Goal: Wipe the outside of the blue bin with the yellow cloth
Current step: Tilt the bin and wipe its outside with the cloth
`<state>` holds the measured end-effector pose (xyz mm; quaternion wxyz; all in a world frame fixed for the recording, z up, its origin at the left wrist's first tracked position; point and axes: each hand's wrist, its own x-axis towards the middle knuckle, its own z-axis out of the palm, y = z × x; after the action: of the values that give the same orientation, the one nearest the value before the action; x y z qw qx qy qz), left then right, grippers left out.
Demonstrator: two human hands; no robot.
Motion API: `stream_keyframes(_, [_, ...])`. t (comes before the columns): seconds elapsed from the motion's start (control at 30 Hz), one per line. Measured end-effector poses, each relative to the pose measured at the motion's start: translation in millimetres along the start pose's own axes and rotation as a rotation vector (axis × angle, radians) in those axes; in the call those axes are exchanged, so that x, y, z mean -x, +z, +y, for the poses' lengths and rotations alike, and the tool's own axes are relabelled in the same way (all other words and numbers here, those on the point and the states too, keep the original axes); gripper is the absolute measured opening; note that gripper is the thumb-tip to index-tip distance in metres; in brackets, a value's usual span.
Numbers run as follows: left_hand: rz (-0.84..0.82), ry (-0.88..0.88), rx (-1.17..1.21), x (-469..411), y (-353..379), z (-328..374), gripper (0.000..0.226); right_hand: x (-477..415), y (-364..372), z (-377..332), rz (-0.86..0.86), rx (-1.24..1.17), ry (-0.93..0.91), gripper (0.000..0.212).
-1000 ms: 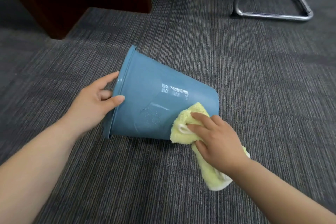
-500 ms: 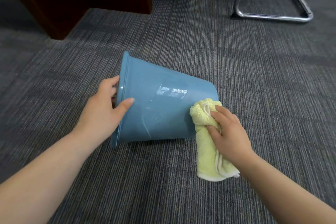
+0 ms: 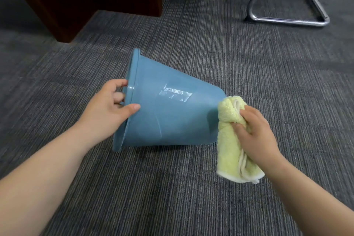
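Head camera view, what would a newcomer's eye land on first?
A blue bin lies on its side mid-frame on grey carpet, its rim gripped by the left hand. At its base, the right hand holds a bunched yellow cloth. A chrome chair frame sits top right.

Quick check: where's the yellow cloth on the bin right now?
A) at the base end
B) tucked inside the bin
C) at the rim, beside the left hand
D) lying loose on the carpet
A: the right hand holds the yellow cloth at the base end of the blue bin, while the left hand grips the rim.
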<state>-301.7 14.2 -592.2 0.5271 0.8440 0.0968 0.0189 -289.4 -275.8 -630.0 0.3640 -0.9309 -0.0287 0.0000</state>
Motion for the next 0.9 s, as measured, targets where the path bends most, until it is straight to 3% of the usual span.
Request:
stream_keyframes(0.2, [0.026,0.069,0.159,2.7,-0.8,8.7,0.039,-3.2,-9.7,0.7,-0.031,-0.052,0.008,0.029])
stream_keyframes(0.57, [0.106,0.046,0.135,3.6,6.7,13.0,0.026,-4.5,4.5,-2.8,-0.140,0.101,-0.027,0.043])
stream_keyframes(0.7, [0.045,0.104,0.097,5.7,1.9,15.2,0.041,-6.9,2.7,-2.7,-0.185,0.074,-0.013,0.041])
stream_keyframes(0.8, [-0.045,0.134,0.088,7.8,2.8,17.7,0.056,-14.0,-7.9,-8.4,-0.102,0.103,-0.056,0.040])
stream_keyframes(0.9, [-0.119,0.150,0.082,9.4,5.9,22.1,0.057,-23.8,-21.4,-28.6,-0.009,0.157,-0.161,0.043])
